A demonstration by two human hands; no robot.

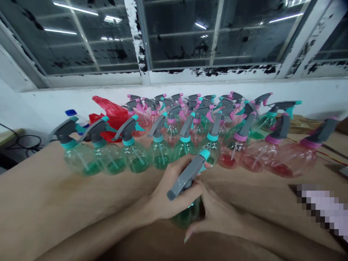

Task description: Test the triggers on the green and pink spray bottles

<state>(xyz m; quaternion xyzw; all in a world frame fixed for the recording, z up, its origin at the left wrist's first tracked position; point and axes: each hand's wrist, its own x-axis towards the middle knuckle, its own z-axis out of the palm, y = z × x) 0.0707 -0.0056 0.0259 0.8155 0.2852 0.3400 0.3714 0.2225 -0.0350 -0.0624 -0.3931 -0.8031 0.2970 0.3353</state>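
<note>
Left hand [164,194]: fingers curled tight about the bottle's [186,177] neck!
Right hand [217,210]: half curled around its body's right side; far fingers hidden.
Bottle: near middle, over the desk [95,197].
Slip risk: smooth, round body, could twist loose.
Knock risk: one push far, and the row [137,159] might topple!

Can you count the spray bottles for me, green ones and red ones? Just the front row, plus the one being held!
Green spray bottles in the front row: 6
Red spray bottles in the front row: 3
Held green spray bottle: 1
Total: 10
</note>
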